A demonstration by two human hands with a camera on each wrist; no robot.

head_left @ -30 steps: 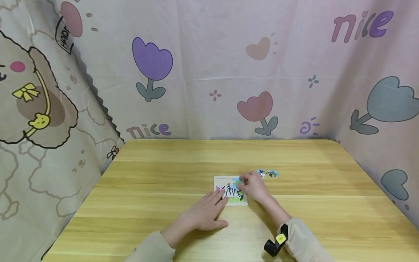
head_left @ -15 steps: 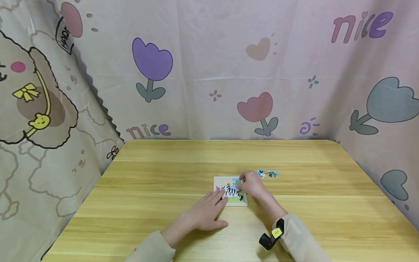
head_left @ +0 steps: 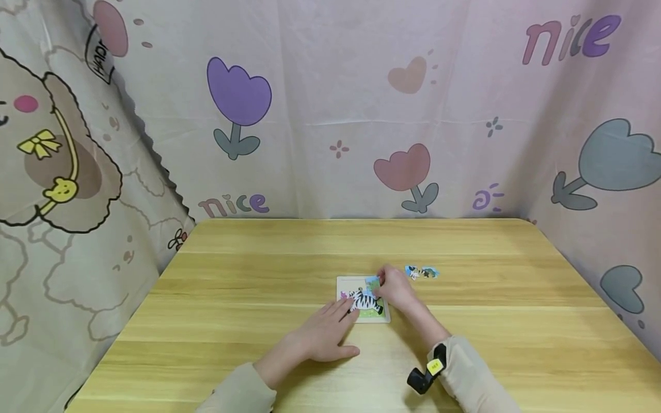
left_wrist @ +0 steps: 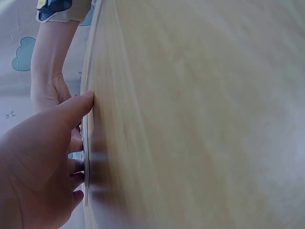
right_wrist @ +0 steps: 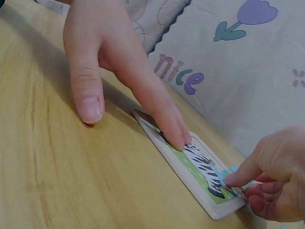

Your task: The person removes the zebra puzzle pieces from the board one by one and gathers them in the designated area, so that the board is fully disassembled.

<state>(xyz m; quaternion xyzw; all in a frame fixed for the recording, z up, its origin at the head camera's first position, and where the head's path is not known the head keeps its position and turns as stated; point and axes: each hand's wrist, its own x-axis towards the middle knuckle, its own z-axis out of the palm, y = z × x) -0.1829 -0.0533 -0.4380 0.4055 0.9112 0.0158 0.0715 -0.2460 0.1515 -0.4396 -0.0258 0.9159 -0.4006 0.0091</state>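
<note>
A small jigsaw puzzle board (head_left: 341,281) with a zebra picture lies flat on the table, its upper left part bare of pieces. My left hand (head_left: 325,332) rests on the board's left side with fairly straight fingers, covering part of the zebra; its thumb is spread onto the table. At the board's upper right, thumb and fingers of my right hand (right_wrist: 281,171) pinch a blue-green puzzle piece (right_wrist: 231,171), partly hidden by them. In the left wrist view the board (left_wrist: 86,162) appears edge-on beside the left fingers.
Two loose puzzle pieces, one showing black and white (head_left: 411,272) and the other blue and brown (head_left: 430,272), lie behind the right hand. The wooden table (head_left: 248,269) reaches back to a printed curtain (head_left: 320,103). A black wrist camera (head_left: 426,373) sits on the right forearm.
The right wrist and forearm have shifted slightly left and forward, while the right fingers stay at the board's upper right. The left hand keeps its place on the board.
</note>
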